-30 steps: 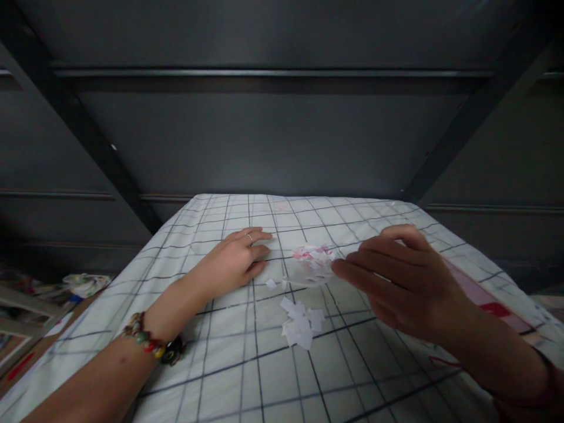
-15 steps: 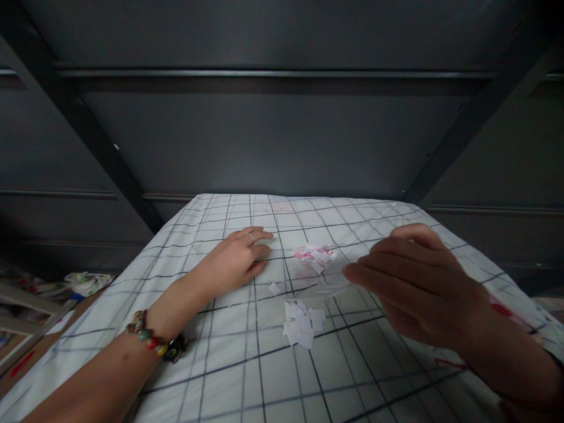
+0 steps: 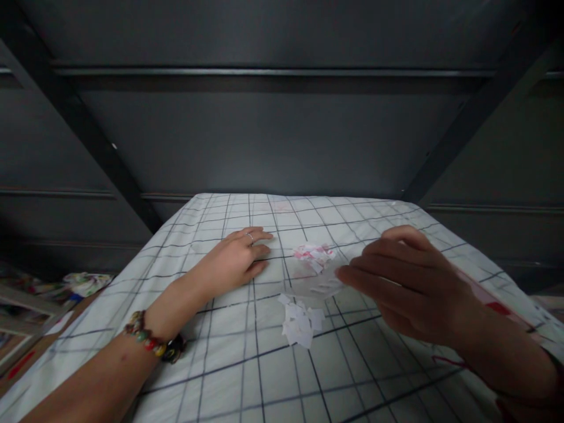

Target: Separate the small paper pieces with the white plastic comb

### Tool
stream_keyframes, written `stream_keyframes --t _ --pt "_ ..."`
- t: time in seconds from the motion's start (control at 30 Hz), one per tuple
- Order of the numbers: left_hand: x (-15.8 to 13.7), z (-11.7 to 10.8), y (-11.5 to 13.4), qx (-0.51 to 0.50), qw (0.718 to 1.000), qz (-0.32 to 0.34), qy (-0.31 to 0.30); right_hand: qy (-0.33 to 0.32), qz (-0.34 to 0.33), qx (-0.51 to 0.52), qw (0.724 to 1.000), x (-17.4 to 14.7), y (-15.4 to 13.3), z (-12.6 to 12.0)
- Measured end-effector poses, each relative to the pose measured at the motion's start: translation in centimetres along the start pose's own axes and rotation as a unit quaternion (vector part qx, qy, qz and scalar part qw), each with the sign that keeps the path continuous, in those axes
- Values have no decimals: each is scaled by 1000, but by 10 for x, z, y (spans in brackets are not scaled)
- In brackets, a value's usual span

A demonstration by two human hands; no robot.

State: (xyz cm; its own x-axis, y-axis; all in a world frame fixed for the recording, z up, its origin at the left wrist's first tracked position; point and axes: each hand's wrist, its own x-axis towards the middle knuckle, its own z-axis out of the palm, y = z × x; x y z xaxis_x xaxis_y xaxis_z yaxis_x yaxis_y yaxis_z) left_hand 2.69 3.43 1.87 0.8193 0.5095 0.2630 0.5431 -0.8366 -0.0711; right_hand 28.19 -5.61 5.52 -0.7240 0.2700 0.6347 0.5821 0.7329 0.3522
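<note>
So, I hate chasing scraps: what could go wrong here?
The right hand pinches clear plastic close to the loose white scraps, so a tug might scatter them. Pinkish scraps at the plastic's far side could spill too; whether they're inside it is unclear. The left hand, resting on the checked cloth, might ruck it, shifting scraps.

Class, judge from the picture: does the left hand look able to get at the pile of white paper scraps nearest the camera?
Probably yes: the left hand rests on the checked cloth, seemingly holding nothing, and only cloth shows between it and the white paper scraps.
</note>
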Motion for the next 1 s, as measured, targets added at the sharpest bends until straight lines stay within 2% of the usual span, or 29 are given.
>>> stream_keyframes --t 0.2,0.37,0.53,0.73,0.9,1.0 --pt "1 1 -1 5 1000 5 7 44 26 6 999 -2 1 -1" --pt "0 0 0 6 1000 -1 -1 12 14 47 999 -2 1 -4" --pt "1 -2 1 2 1000 -1 -8 25 33 57 998 -3 2 -5" --pt "1 -3 0 -44 999 -6 -13 -30 34 121 992 -2 -3 -11" --pt "-5 -4 7 -175 980 16 -88 -31 60 73 995 -4 -15 -22" --pt "-9 -2 11 -199 969 17 -147 -52 54 84 994 -4 -24 -29"
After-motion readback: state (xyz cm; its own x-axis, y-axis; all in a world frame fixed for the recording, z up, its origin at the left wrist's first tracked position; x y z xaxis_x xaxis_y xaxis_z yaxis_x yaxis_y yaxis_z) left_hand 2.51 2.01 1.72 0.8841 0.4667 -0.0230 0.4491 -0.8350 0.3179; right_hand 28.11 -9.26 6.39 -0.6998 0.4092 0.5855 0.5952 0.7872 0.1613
